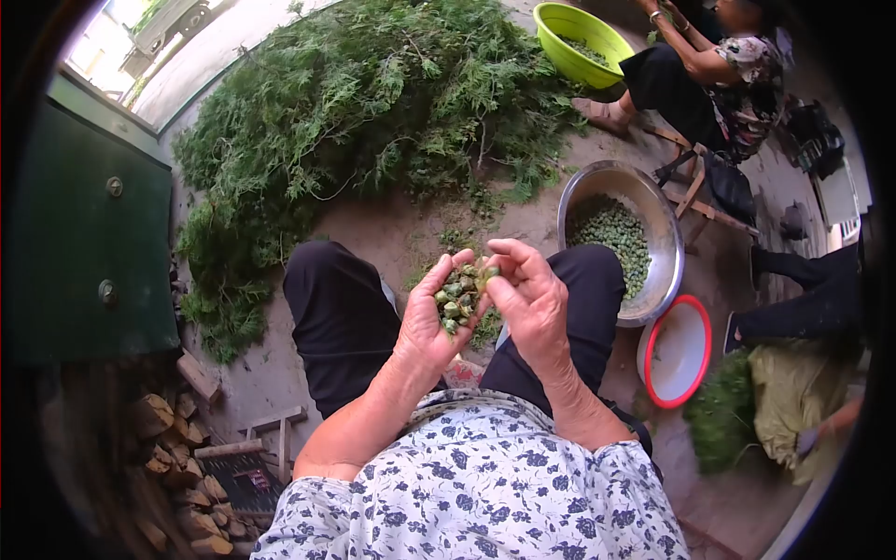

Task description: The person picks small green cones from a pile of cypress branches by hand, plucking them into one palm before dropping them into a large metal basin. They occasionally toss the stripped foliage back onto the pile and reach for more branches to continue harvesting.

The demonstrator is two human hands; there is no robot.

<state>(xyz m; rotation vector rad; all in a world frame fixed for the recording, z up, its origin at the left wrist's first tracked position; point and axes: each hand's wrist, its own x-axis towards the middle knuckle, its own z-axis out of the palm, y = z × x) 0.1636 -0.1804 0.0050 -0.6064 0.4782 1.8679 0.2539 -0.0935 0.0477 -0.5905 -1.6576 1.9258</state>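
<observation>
My left hand is cupped palm up in front of my lap, holding a heap of small green seed cones, some with brownish bits among them. Close beside it, my right hand has thumb and fingers pinched on a small yellowish-green cone, at the edge of the heap. To the right of my knee, a steel basin holds many similar green cones.
A large pile of cut evergreen branches lies ahead. At upper right, a seated person is near a yellow-green basin. A red-rimmed white basin and a sack are at right, split firewood at lower left.
</observation>
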